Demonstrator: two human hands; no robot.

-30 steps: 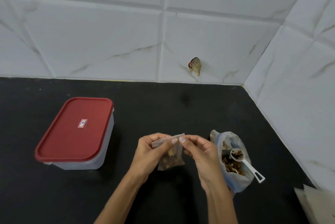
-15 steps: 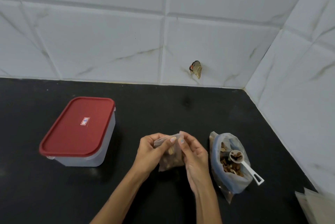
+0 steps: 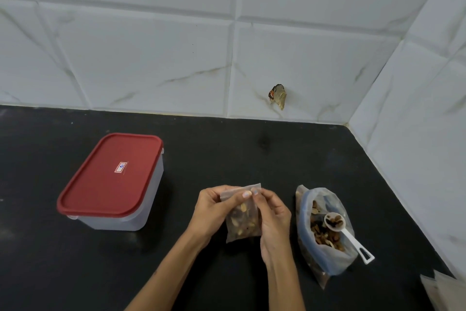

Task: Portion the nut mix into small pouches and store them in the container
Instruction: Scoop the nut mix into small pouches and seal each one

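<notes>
Both hands are up over the black counter (image 3: 227,159), sharing one small clear pouch (image 3: 243,220) between them. The left hand (image 3: 211,212) has its fingers curled behind the pouch with the thumb pressed on the front near the top strip; the right hand (image 3: 273,217) pinches that same top edge from the other side, its thumb tip almost meeting the left one. The pouch hangs upright between the palms, clear of the counter as far as I can see, its lower half filled with a brown and tan nut mix, the upper part flat and see-through. Whether its top is sealed I cannot tell.

Just to the right of the right hand lies a bigger plastic bag (image 3: 325,255) with a blue strip round its mouth, open, with more of the nut mix inside. A white scoop (image 3: 346,232) rests in its mouth, bowl loaded with nuts, handle sticking out away from the hands.

Well off to the left of the left hand sits a clear container (image 3: 131,212) with its red lid (image 3: 111,174) on.
</notes>
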